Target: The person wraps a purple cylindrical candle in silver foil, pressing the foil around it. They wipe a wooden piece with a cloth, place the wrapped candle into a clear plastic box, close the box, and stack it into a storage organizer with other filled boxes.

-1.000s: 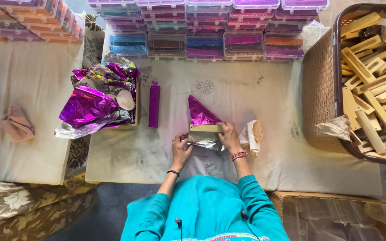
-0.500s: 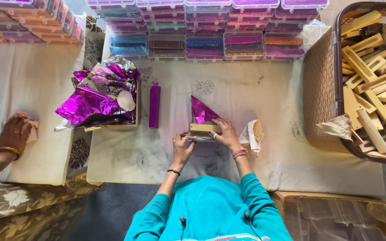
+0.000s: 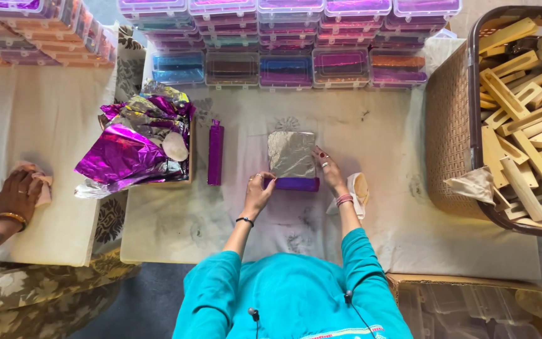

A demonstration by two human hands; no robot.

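- Since the earlier frames, the foil (image 3: pixel 291 154) had gone from a purple peak standing up over the block to a flat sheet, silver side up, lying on the cloth (image 3: pixel 371 213) just beyond the block.
- We had the block (image 3: pixel 292 184) at the sheet's near edge, now showing purple along its whole length; we judged that the wrap had begun at that edge and the rest of the sheet was not yet rolled on.
- Our left hand (image 3: pixel 256 196) sat at the block's left end, fingers bent and pressing on it; we could not tell whether they pinched it or only steadied it.
- Our right hand (image 3: pixel 330 171) lay along the sheet's right edge, fingers nearly straight, holding it flat and gripping nothing we could see.
- At the far left, another person's hand (image 3: pixel 15 196) had moved in further over a pinkish rag.
- A finished purple bar (image 3: pixel 215 152) stood apart to the left, beside the foil pile (image 3: pixel 130 150).
- Hard to make out: what lay under the purple wrap, and the pale thing (image 3: pixel 357 188) partly behind our right wrist. The basket (image 3: pixel 450 132) of wooden pieces was cut off at the right edge.
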